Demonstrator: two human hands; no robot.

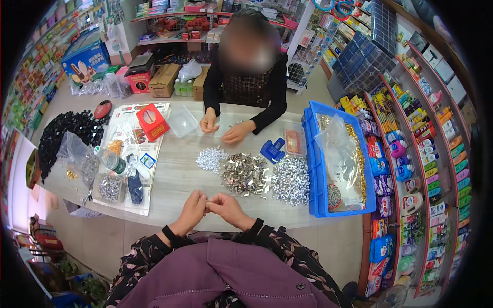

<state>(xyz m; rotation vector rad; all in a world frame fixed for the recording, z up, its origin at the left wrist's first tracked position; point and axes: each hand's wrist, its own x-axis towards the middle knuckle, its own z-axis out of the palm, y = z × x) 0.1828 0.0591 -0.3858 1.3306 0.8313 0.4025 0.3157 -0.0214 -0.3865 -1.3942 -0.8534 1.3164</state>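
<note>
My left hand (192, 211) and my right hand (229, 209) meet fingertip to fingertip over the table's near edge. Both are closed in a pinch; whatever is between the fingers is too small to make out. Just beyond them lies a heap of small metal pieces (244, 175), silvery and brownish. Left of it sits a smaller pile of white bits (211, 159), and to its right spreads a pile of shiny silver-white pieces (290, 180). Across the table, another person's two hands (237, 132) are held low above the tabletop, over a few small bits.
At right stands a blue tray (313, 154) with plastic bags and gold pieces. Near it lie a blue plastic object (272, 150) and a clear box (294, 141). Leftward are a red box (152, 122), newspaper, a jar (114, 162), a tub of silver pieces (109, 188) and a black heap (72, 134).
</note>
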